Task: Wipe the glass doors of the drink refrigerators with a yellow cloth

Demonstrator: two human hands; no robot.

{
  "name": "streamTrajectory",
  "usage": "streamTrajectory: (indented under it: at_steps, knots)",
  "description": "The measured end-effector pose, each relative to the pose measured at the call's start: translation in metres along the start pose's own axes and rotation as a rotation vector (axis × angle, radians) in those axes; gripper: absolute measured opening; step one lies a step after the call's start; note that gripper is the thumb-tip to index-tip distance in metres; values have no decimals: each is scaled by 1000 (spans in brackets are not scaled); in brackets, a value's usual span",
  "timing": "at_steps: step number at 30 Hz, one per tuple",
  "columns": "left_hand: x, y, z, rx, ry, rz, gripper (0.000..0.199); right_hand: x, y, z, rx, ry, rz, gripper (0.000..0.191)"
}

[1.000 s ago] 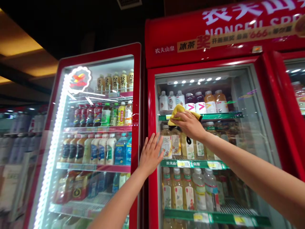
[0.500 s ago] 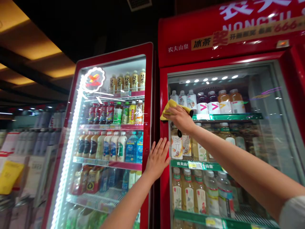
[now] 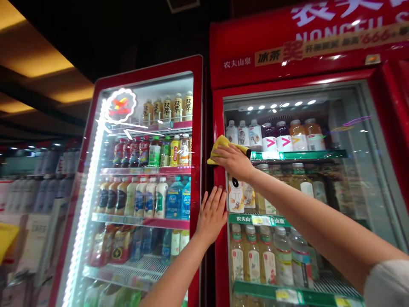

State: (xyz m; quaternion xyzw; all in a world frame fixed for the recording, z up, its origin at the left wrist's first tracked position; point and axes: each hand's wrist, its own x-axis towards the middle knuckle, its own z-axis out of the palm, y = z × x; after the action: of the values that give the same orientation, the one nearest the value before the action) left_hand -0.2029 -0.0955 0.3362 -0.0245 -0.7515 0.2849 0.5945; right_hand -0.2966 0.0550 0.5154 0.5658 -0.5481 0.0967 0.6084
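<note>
Under the fingers of my right hand is a yellow cloth with a dark edge, pressed on the left side of the right-hand fridge's red door frame and partly over its glass. A small black loop shows below the wrist. Lower down, my left hand lies flat with fingers stretched upward, over the gap between the two fridges and touching the red frame's left edge. It holds nothing. Behind the glass stand bottled drinks on green-edged shelves.
On the left stands a second red-framed fridge with lit shelves of bottles and a bright light strip. Past it are blurred shelves of goods and a yellow item. A red sign header tops the right fridge.
My right hand and the yellow cloth have shifted slightly left, onto the outer edge of the red frame. My left hand stays about where it was. The view has turned slightly.
</note>
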Motion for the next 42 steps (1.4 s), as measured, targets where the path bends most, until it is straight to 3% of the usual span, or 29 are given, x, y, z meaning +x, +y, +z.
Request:
streamTrajectory:
  at_steps: [3, 6, 10, 13, 18, 22, 24, 27, 31, 35, 39, 42]
  knots:
    - [1, -5, -2, 9, -2, 35, 63, 38, 21, -10, -46, 35, 127, 38]
    - [3, -11, -4, -2, -3, 60, 67, 48, 35, -18, -101, 91, 262, 43]
    - [16, -14, -6, -19, 8, 46, 73, 10, 26, -16, -150, 140, 389, 50]
    - [35, -16, -5, -24, 38, 59, 73, -10, 18, -13, -148, 92, 324, 51]
    - [85, -11, -2, -63, 106, 65, 74, 6, 44, -31, -166, 20, 228, 48]
    - [115, 0, -4, -120, 136, 34, 75, -4, 57, -40, -210, 97, 462, 50]
    - [120, 6, -7, -135, 140, 25, 75, -21, 51, -37, -223, 129, 554, 51]
    - [121, 11, -10, -144, 135, 39, 75, -41, 45, -35, -218, 97, 488, 50]
    - [126, 14, -11, -117, 127, 61, 75, -35, 72, -54, -214, 48, 393, 48]
    - [131, 19, -9, -109, 152, 50, 74, -39, 110, -81, -244, 102, 566, 50]
    - [131, 28, -8, -108, 143, 42, 73, -70, 110, -80, -284, 140, 805, 53]
    - [139, 38, -6, -108, 132, 52, 73, -81, 107, -76, -282, 82, 713, 52]
